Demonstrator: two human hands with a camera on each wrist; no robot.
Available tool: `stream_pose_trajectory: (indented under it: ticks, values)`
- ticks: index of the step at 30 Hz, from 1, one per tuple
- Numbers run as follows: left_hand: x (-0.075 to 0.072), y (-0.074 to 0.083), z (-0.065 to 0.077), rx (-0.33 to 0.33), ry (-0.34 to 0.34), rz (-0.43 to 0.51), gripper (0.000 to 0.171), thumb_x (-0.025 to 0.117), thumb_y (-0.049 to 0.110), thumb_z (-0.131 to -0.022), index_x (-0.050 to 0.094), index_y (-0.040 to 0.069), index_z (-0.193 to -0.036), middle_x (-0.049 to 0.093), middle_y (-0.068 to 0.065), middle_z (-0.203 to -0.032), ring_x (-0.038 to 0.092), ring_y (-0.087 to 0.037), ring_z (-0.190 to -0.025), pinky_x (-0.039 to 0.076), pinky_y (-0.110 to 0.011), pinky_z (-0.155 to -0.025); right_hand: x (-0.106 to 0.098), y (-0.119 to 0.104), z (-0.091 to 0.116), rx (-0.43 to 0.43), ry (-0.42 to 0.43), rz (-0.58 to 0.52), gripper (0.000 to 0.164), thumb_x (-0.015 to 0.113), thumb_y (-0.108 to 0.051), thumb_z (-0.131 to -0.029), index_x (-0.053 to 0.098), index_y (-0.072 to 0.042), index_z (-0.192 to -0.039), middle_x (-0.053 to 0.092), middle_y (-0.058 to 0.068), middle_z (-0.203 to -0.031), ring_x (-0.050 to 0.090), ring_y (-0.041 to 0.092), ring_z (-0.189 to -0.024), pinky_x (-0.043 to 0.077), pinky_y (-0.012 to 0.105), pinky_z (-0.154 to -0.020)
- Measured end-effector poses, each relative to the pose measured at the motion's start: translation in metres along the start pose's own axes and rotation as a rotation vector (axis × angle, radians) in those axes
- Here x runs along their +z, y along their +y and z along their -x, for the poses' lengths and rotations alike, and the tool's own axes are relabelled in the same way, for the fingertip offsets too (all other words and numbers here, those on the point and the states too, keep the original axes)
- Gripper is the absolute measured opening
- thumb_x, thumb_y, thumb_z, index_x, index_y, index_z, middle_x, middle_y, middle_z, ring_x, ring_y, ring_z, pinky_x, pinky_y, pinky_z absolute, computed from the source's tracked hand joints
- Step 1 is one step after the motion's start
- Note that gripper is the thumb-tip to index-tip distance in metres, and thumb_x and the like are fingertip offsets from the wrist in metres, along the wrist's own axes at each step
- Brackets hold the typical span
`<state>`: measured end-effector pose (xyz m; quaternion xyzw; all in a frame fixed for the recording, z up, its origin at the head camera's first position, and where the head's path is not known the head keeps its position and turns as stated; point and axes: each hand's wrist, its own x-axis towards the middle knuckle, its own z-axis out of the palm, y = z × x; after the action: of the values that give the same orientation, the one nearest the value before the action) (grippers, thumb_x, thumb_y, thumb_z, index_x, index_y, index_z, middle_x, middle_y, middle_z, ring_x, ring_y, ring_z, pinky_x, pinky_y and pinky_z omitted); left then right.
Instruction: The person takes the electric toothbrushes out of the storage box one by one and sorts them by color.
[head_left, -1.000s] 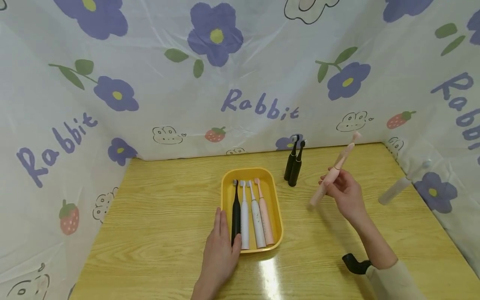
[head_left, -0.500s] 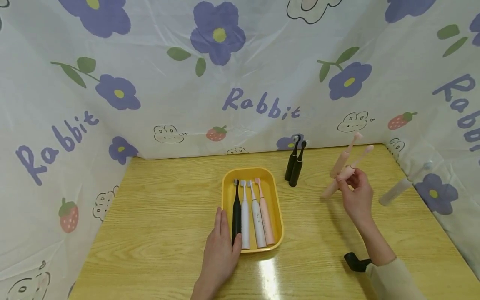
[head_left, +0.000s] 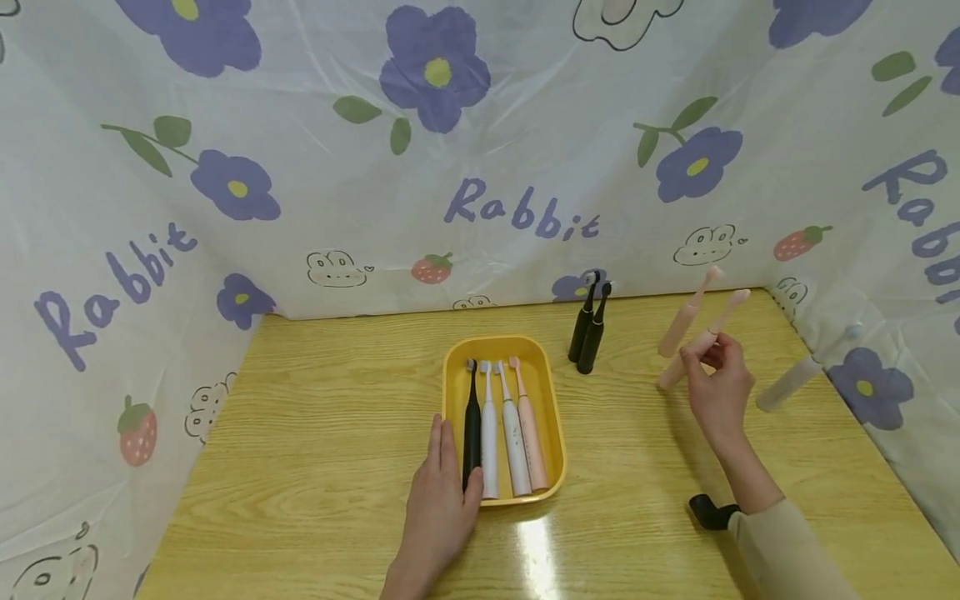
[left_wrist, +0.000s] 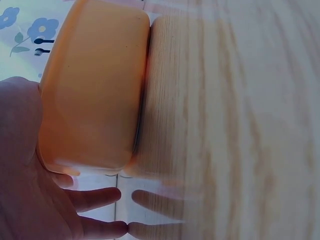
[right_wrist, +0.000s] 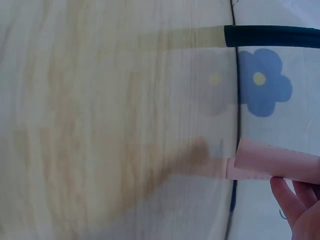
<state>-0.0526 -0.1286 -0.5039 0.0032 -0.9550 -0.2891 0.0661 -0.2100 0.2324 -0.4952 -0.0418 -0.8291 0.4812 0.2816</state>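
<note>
My left hand [head_left: 438, 508] lies along the left side of a yellow tray [head_left: 558, 450], its fingers straight and its thumb over the rim beside a black electric toothbrush [head_left: 472, 425]. In the left wrist view the fingers extend past the tray's outer wall. Also in the tray lie two white electric toothbrushes [head_left: 490, 442] and a pink one [head_left: 531, 437]. My right hand [head_left: 720, 392] pinches another pink electric toothbrush [head_left: 672, 372] by its handle, tilted with the head up; the right wrist view shows its base [right_wrist: 255, 155] close over the table. Behind it a similar pink toothbrush [head_left: 678, 329] stands upright.
Two black electric toothbrushes [head_left: 590, 337] stand together near the back edge of the wooden table [head_left: 337, 417]. A white one [head_left: 789, 383] stands at the right. Patterned cloth [head_left: 510, 125] rises behind and on both sides. A black strap-like piece [head_left: 711, 512] shows by the right sleeve.
My right hand has moved right with one pink toothbrush and lowered it towards the table, next to the other pink one, which now shows separately. My left hand stays at the tray.
</note>
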Motion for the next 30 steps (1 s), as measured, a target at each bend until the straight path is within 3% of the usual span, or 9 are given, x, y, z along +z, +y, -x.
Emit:
stream_pose_trajectory:
  ticks: [5, 12, 20, 30]
  values:
    - [-0.002, 0.0, 0.0, -0.001, 0.0, -0.003, 0.074, 0.059, 0.024, -0.102, 0.024, -0.01, -0.158, 0.018, -0.022, -0.167, 0.052, -0.048, -0.127, 0.046, -0.062, -0.1, 0.006, 0.009, -0.004, -0.018, 0.024, 0.023, 0.044, 0.069, -0.011, -0.098, 0.055, 0.009, -0.135, 0.068, 0.022, -0.116, 0.055, -0.007, -0.093, 0.043, 0.015, -0.081]
    - [-0.004, 0.001, 0.0, -0.004, -0.007, -0.011, 0.075, 0.059, 0.025, -0.102, 0.024, -0.01, -0.158, 0.017, -0.023, -0.168, 0.053, -0.048, -0.126, 0.046, -0.061, -0.1, 0.012, 0.013, -0.008, -0.024, 0.049, 0.037, 0.038, 0.069, -0.008, -0.098, 0.056, 0.008, -0.13, 0.067, 0.022, -0.11, 0.066, 0.033, -0.101, 0.04, 0.005, -0.073]
    - [-0.001, 0.002, 0.001, 0.007, 0.012, -0.003, 0.074, 0.06, 0.024, -0.101, 0.025, -0.011, -0.157, 0.019, -0.023, -0.167, 0.056, -0.047, -0.122, 0.048, -0.061, -0.097, 0.016, 0.015, -0.013, -0.035, 0.054, 0.039, 0.034, 0.069, -0.004, -0.097, 0.057, 0.008, -0.126, 0.065, 0.021, -0.109, 0.065, 0.031, -0.103, 0.041, 0.006, -0.075]
    - [-0.001, 0.001, 0.001, 0.007, 0.008, -0.014, 0.074, 0.06, 0.024, -0.101, 0.025, -0.01, -0.157, 0.018, -0.022, -0.168, 0.056, -0.047, -0.122, 0.049, -0.06, -0.096, 0.018, 0.014, -0.018, -0.019, 0.025, 0.063, 0.038, 0.068, -0.01, -0.099, 0.054, 0.006, -0.131, 0.065, 0.021, -0.11, 0.065, 0.033, -0.104, 0.039, 0.009, -0.075]
